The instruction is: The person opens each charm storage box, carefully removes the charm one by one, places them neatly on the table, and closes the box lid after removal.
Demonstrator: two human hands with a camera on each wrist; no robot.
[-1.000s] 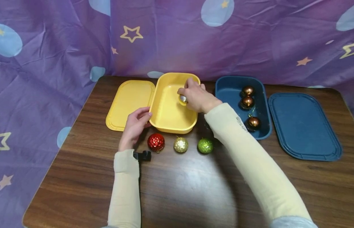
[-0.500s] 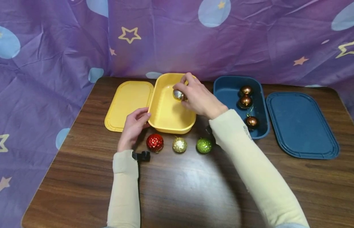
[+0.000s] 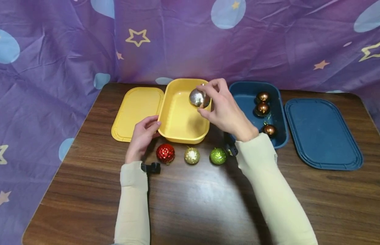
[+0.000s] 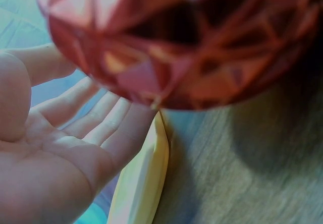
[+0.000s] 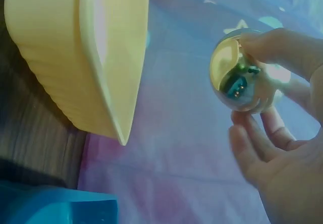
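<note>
My right hand (image 3: 225,107) pinches a shiny silver Christmas ball (image 3: 197,98) between thumb and fingers, raised over the right side of the yellow box (image 3: 184,139). In the right wrist view the silver ball (image 5: 239,72) hangs apart from the box wall (image 5: 45,57). My left hand (image 3: 144,136) rests at the near left corner of that box, touching its side. Extended fingers (image 4: 108,118) show in the left wrist view, partly behind a red faceted ball (image 4: 192,57). The same red ball (image 3: 165,153) sits on the table beside my left wrist.
Gold (image 3: 192,156) and green (image 3: 218,156) glitter balls lie in front of the yellow box. A blue box (image 3: 284,126) at right holds three brown balls (image 3: 262,109). A yellow lid (image 3: 136,114) and a blue lid (image 3: 324,134) lie at the outer sides.
My right hand has lifted the silver ball from low inside the yellow box to above its right side, drawing back rightward. The left hand stays at the box corner.
</note>
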